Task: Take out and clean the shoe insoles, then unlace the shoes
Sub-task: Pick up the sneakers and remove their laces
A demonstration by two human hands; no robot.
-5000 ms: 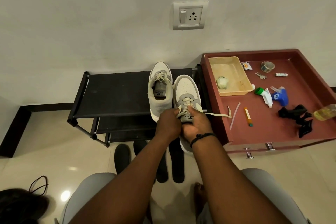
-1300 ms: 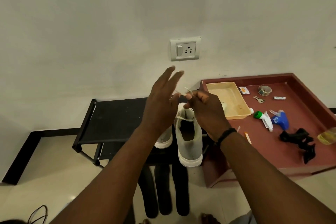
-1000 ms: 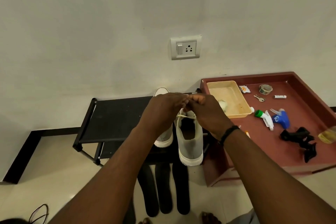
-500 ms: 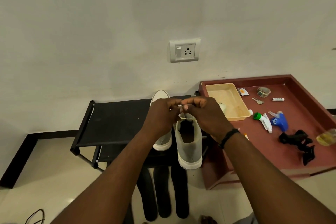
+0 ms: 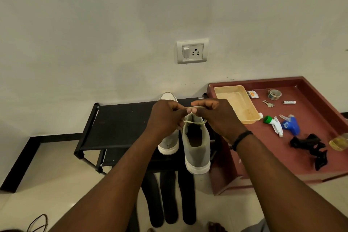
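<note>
Pinching a pale shoelace (image 5: 194, 107) between the fingertips of both hands, left hand (image 5: 165, 118) and right hand (image 5: 216, 117) meeting above the right-hand shoe (image 5: 196, 149), fingers of each curled in on the lace. Holding a short stretch of it roughly level between the two hands, with another strand crossing the shoe's opening just below. Standing heel toward the camera on the black shoe rack (image 5: 116, 126), that grey shoe with its white sole overhanging the rack's front edge. Sitting just beside it on the left, the second shoe (image 5: 168, 143), partly hidden behind the left hand, white toe showing near the wall. Lying on the floor under and in front of the rack, dark insoles (image 5: 169, 198) side by side; looking like three, though the exact count being hard to tell. Wearing a black band (image 5: 240, 138) on the right wrist. Resting to the right, a red-brown tray table (image 5: 320, 98) carrying a beige plastic tray (image 5: 237, 103), a blue and white spray bottle (image 5: 282, 124), keys (image 5: 268, 103), a roll of tape (image 5: 274, 94) and a black object (image 5: 310, 147). Showing on the wall above, a switch and socket plate (image 5: 192, 52).
</note>
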